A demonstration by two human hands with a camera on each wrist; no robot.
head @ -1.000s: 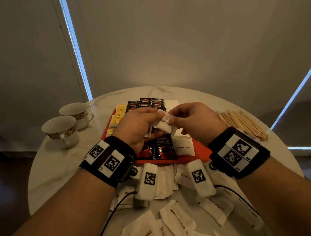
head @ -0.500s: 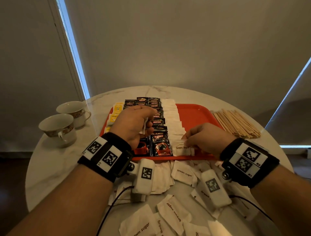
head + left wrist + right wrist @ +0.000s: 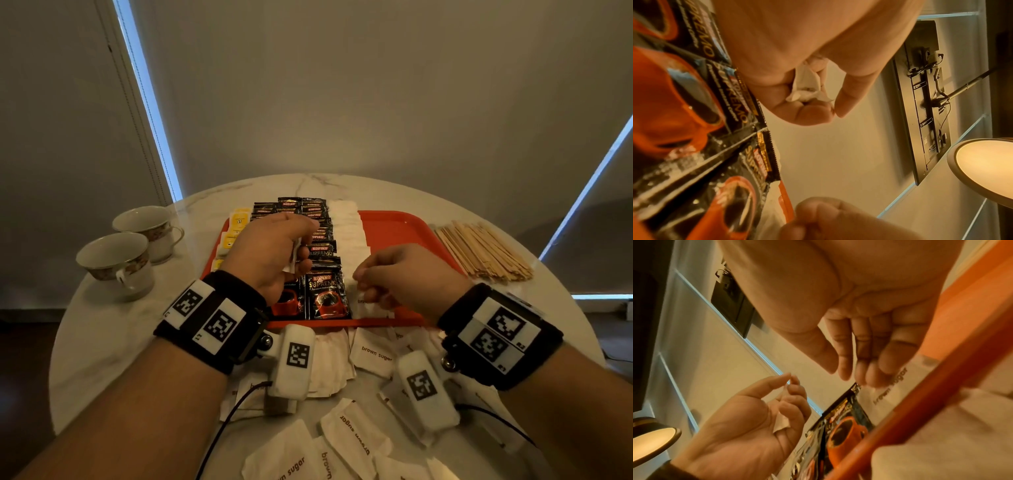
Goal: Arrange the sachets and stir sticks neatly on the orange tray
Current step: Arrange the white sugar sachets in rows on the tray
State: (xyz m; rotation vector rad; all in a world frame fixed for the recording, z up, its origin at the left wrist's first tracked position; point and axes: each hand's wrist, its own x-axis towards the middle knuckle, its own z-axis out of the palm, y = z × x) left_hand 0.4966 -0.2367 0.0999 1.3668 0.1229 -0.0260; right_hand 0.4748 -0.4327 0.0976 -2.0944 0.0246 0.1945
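Note:
My left hand (image 3: 301, 253) hovers over the black coffee sachets (image 3: 325, 294) on the orange tray (image 3: 404, 229), its curled fingers gripping a small stack of white sachets (image 3: 807, 87). My right hand (image 3: 366, 287) is at the tray's near edge, with nearly straight fingers (image 3: 875, 374) touching a white brown sugar sachet (image 3: 898, 382) that lies flat beside the coffee row. A column of white sachets (image 3: 346, 226) runs back along the tray, and yellow sachets (image 3: 238, 219) line its left side. The wooden stir sticks (image 3: 483, 250) lie on the table to the right of the tray.
Two teacups (image 3: 116, 260) stand at the table's left. Several loose brown sugar sachets (image 3: 373, 353) are scattered on the marble table between the tray and me. The tray's right half is bare orange.
A second ago both hands held the sachet stack above the tray. My right hand has since come down with one sachet to the tray's near edge and laid it flat.

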